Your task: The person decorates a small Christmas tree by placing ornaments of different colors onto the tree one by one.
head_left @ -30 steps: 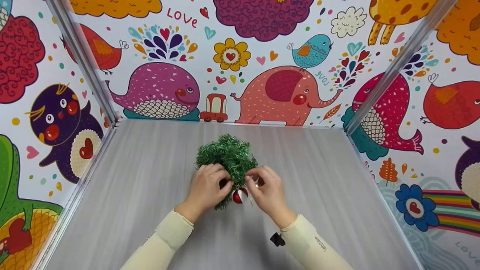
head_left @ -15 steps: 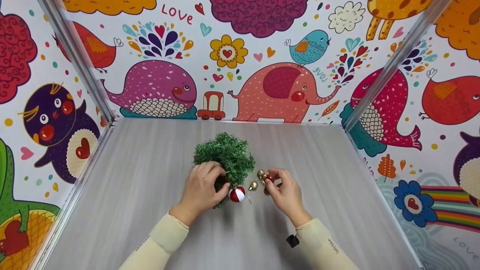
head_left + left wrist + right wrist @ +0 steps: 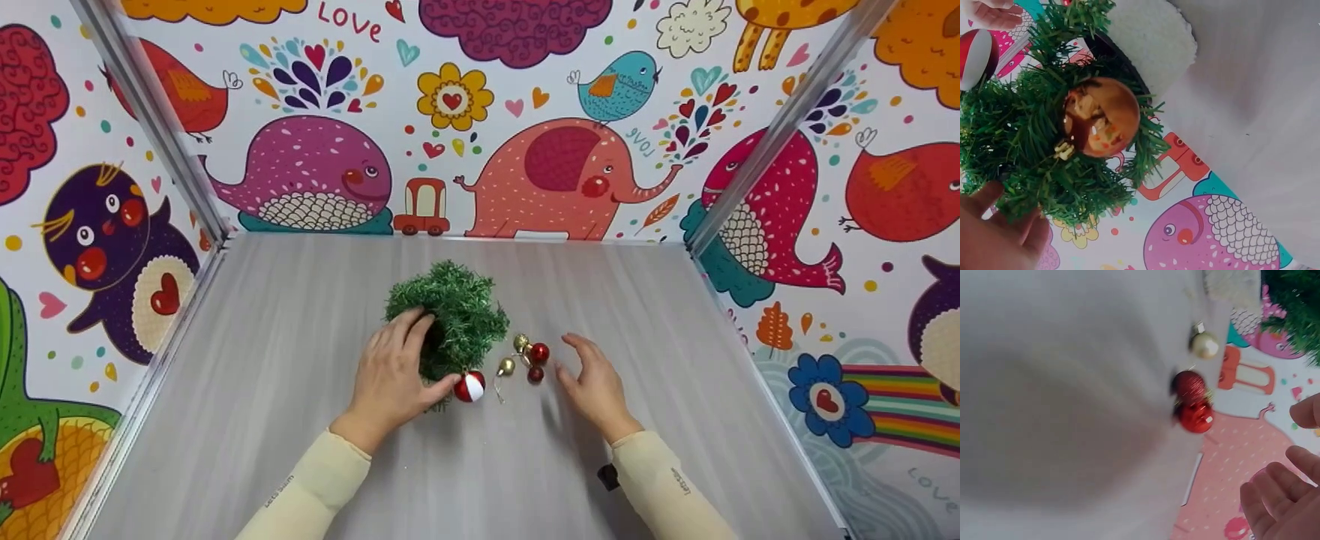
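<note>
green tinsel miniature tree (image 3: 461, 311) is set midway between the side edges of the grey wood-grain surface (image 3: 300, 300), well apart from both. it is touched by the spread left hand (image 3: 394, 375), beside a glossy red-and-white ball (image 3: 470, 386). the gap to the spread right hand (image 3: 596, 390) is partly taken by small gold and red balls (image 3: 539, 352). a copper-gold ball (image 3: 1106, 118) and fuzzy white base (image 3: 1157, 45), hidden from the head, are shown by the left wrist view.

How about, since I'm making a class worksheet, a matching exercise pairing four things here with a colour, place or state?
1. Left hand
2. Right hand
3. Striped ball
4. Red balls

A. red and white
B. on the table beside gold balls
C. holding nothing
D. at the greenery

Pairs: 1-D, 2-C, 3-A, 4-B
</note>
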{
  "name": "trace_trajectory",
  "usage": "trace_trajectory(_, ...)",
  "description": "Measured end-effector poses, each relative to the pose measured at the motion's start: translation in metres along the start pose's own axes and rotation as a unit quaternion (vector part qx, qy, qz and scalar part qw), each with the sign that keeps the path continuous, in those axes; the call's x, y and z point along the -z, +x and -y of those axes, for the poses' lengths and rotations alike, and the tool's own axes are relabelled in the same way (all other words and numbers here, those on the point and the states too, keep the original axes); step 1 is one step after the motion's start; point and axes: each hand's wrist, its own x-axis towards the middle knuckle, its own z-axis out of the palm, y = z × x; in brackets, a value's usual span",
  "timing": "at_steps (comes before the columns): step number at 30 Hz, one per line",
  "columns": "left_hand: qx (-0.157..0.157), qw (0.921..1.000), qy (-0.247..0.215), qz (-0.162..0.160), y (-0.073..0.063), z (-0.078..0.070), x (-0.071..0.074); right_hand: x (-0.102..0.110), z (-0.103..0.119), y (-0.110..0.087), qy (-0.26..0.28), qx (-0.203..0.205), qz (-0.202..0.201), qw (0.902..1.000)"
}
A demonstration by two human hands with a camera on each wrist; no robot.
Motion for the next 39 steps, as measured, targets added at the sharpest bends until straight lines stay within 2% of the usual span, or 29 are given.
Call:
trace_trajectory(3,0.012,0.9999,0.007,-0.001,-0.001,0.001,0.001,-0.002,-0.008,0.000,-0.004,-0.006,0.022,0.9997)
trace_trajectory(11,0.046,0.9968,0.028,0.059,-0.002,0.005,0.002,-0.011,-0.020,-0.004,-0.022,-0.019,0.078,0.9965)
trace_trajectory(19,0.042,0.9964,0.040,0.062,-0.001,0.005,0.004,-0.027,-0.012,-0.002,-0.051,0.009,0.084,0.9951)
trace_trajectory(25,0.045,0.9955,0.044,0.072,0.000,0.004,0.004,-0.038,-0.009,0.001,-0.070,0.019,0.076,0.9945)
trace_trajectory(31,0.044,0.9956,0.049,0.067,0.003,0.003,0.004,-0.045,-0.008,0.003,-0.093,0.033,0.065,0.9930)
trace_trajectory(39,0.051,0.9928,0.062,0.089,0.003,0.000,0.006,-0.051,-0.009,0.002,-0.108,0.045,0.071,0.9906)
